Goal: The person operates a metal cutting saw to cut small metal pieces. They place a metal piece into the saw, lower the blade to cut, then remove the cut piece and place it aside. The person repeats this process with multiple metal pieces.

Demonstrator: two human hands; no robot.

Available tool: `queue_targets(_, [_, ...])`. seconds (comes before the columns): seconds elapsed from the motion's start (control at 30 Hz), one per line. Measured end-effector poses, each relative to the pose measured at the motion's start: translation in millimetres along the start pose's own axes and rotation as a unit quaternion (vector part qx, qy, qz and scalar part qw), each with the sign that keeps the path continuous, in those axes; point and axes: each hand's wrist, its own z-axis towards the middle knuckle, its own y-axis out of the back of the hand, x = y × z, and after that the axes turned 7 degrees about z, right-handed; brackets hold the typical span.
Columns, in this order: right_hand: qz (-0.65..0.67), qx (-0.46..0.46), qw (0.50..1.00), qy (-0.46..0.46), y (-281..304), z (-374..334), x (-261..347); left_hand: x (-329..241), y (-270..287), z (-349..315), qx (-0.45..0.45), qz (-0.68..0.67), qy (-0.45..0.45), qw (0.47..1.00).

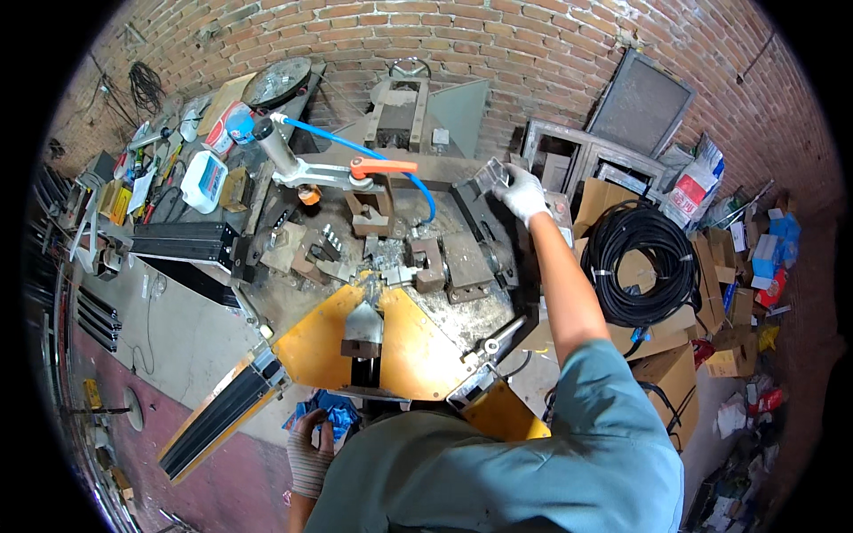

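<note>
Head-height fisheye view, downward and forward, close above the machine [426, 351].

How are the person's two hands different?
The right hand reaches far forward, but the left hand is down low. The right hand is at a shiny metal piece, while the left hand is beside a crumpled blue thing. Both are at least partly gloved in a pale colour.

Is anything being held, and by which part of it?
The right hand appears to hold a small silvery piece by its right end. Whether the left hand holds anything cannot be told.
</note>
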Motion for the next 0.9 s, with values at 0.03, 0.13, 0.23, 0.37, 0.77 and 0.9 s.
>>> queue_targets(0.03, [0.068,-0.042,0.995,0.058,4.3,-11.0,-9.5,2.1,-0.3,3.1,0.000,-0.004,-0.005,1.000])
queue_targets(0.13, [0.307,-0.076,0.944,0.098,9.4,-57.8,34.4,-29.7,11.5,0.2,-0.003,-0.030,0.012,0.999])
queue_targets(0.23, [0.633,0.038,0.773,-0.017,19.7,-116.0,89.9,-59.8,15.0,18.5,-0.009,-0.010,-0.078,0.997])
queue_targets(0.37, [0.672,0.081,0.736,-0.009,27.2,-166.8,136.3,-153.2,17.3,63.9,0.055,0.016,-0.237,0.970])
queue_targets(0.77, [0.411,0.254,0.871,0.096,26.6,-226.2,173.7,-203.8,-17.2,97.7,-0.004,0.016,-0.404,0.915])
queue_targets(0.9, [0.361,0.223,0.898,0.119,24.3,-209.4,150.1,-158.0,-34.5,74.1,0.083,-0.174,-0.170,0.967])
